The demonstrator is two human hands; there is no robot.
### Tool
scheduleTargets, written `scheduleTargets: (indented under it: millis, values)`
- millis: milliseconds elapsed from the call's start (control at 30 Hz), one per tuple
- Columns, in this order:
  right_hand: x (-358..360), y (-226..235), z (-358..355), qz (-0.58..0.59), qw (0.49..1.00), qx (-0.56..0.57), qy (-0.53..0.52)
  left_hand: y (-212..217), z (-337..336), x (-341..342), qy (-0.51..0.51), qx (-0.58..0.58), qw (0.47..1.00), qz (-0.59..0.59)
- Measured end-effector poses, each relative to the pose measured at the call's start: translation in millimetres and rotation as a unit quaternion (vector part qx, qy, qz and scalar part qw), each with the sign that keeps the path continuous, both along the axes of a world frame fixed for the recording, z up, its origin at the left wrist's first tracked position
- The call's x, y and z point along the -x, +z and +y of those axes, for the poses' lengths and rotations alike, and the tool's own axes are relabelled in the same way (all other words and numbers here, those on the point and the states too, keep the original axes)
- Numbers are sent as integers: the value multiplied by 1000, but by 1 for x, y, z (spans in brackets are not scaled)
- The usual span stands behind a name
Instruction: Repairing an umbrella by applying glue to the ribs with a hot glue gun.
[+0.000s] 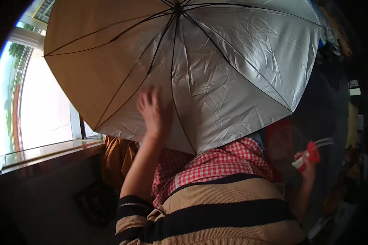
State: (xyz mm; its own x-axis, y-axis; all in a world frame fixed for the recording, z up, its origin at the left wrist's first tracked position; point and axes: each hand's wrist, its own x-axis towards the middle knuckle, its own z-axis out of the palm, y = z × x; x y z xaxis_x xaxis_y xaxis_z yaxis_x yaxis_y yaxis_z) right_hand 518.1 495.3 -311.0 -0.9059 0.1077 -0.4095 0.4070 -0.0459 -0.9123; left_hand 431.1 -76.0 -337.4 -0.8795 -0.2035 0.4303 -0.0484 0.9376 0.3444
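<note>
An opened umbrella (229, 87) fills the upper middle, its silvery, creased inner side facing me. Thin black ribs fan out from a dark hub (178, 9) at the top edge. Over the lower left panels is my left hand (152, 112), fingers apart and a little blurred, holding nothing; whether it touches the cloth I cannot tell. Out to the right, clear of the umbrella, my right hand (308, 168) is closed around a small red and white object (313, 153). Pale thin strands stick out from its top; its kind is unclear.
A red-and-white checked cloth (216, 163) covers my lap under the umbrella's lower edge. Brown fabric (117, 159) hangs at the left beside a ledge (53, 151) by the bright window. Something red (280, 143) stands behind the umbrella's right edge. Dim clutter lines the far right.
</note>
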Motion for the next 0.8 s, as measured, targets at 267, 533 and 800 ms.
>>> scheduleTargets:
  millis: [267, 533, 800]
  values:
    - [181, 37, -274, 34, 883, 292, 365, -18, -48, 104, 99, 99, 990, -12]
    - [265, -53, -366, 28, 902, 264, 341, -19, -109, 142, -59, 228, 972, -10]
    - [253, -52, -374, 282, 942, 109, 146, -1, -20, 146, -99, -18, 994, 38]
